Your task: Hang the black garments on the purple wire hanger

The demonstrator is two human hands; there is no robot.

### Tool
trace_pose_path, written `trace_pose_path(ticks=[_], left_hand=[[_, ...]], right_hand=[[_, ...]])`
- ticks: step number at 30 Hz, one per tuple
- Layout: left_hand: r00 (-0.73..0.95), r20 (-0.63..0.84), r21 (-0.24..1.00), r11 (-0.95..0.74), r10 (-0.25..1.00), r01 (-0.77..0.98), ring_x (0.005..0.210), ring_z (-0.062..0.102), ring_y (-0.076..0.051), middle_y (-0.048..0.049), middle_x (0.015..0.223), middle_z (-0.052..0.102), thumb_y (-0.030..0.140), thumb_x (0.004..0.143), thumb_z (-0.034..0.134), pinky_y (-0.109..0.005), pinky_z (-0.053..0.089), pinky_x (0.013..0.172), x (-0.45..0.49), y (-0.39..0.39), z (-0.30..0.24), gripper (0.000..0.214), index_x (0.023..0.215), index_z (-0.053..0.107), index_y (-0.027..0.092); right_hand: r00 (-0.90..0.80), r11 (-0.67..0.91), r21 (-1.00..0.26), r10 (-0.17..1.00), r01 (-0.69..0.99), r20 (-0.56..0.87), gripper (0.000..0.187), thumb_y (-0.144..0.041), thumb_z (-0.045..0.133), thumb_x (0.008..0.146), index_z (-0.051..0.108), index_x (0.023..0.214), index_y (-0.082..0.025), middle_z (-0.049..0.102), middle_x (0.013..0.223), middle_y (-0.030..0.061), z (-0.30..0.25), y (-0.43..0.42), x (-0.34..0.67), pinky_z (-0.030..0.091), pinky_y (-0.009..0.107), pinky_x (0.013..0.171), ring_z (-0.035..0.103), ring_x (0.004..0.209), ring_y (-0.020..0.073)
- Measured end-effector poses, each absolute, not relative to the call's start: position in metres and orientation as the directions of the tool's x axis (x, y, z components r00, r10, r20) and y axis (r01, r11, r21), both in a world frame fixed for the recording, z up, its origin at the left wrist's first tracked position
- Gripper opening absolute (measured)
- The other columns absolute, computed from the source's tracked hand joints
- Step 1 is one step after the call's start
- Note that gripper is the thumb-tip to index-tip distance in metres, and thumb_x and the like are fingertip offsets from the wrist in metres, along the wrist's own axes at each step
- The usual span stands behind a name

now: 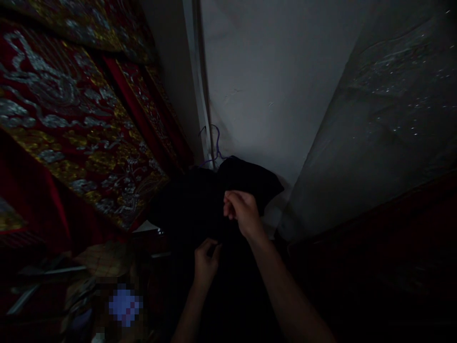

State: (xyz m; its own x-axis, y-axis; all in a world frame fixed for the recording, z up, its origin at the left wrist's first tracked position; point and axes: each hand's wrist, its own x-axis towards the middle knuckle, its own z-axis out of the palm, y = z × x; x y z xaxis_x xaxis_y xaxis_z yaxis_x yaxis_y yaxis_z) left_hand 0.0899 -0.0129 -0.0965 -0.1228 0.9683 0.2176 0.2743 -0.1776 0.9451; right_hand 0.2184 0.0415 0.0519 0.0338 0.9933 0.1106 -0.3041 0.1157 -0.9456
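A black cloth (200, 200) lies in a dark heap in front of me, reaching up toward the wall. My right hand (241, 212) is raised over it with the fingers curled in a pinch; what they hold is too small and dark to name. Lower down, my left hand (205, 262) rests on the black cloth with its fingertips pinched together on the fabric. The two hands are a short way apart, the right one above and to the right of the left.
Red fabric with gold and silver embroidery (71, 119) hangs at the left. A white wall (271, 81) and a grey sparkly sheet (385, 114) fill the right. A purple thread (215, 143) hangs by a white upright strip. Dim clutter (100, 267) lies at the lower left.
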Motion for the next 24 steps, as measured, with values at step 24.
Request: trace_pose_path(ticks=[24], left_hand=[[0.032,0.831,0.433,-0.681,0.556,0.59,0.08,0.064,-0.015,-0.0024,0.083,0.068,0.025,0.096,0.055,-0.025,0.048,0.075,0.052,0.044,0.089,0.016,0.088,0.067,0.017]], right_hand=[[-0.042,0.362,-0.931,0.932,0.037,0.361,0.029,-0.039,0.055,0.086,0.056,0.065,-0.02,0.051,0.045,-0.0046,0.033,0.058,0.208,0.034,0.021,0.046,0.049,0.042,0.0096]])
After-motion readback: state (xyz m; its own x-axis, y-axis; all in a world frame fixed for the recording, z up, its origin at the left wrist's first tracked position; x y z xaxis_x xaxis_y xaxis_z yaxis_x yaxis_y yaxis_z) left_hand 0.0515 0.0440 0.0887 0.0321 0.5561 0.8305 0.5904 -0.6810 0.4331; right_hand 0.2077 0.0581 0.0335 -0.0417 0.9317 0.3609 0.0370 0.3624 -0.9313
